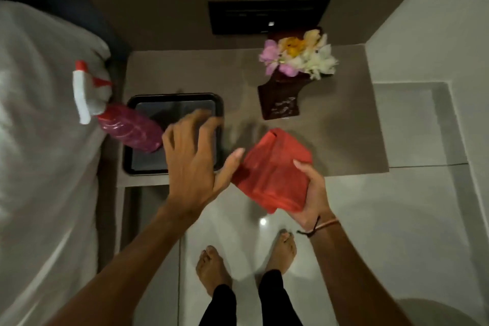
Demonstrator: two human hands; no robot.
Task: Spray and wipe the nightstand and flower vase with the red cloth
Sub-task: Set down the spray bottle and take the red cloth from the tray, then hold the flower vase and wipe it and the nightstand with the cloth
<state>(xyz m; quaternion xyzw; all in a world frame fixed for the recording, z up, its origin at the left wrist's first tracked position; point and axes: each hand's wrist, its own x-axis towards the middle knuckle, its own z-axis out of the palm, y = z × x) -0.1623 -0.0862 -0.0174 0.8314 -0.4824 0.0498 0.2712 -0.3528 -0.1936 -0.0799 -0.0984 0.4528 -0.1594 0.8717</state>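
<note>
My right hand (308, 193) fingers clamped on folded red cloth (272, 169) at centre, my left hand (190, 156) fingers spread apart over black tray (132, 161), spray bottle (127, 124) centre left.

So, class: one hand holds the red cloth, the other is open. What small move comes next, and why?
Probably the left hand moves left to grasp the spray bottle on the black tray: the right hand already holds the folded red cloth.

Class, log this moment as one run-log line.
left hand: open, over black tray | right hand: holds folded red cloth | pink spray bottle: untouched
</note>
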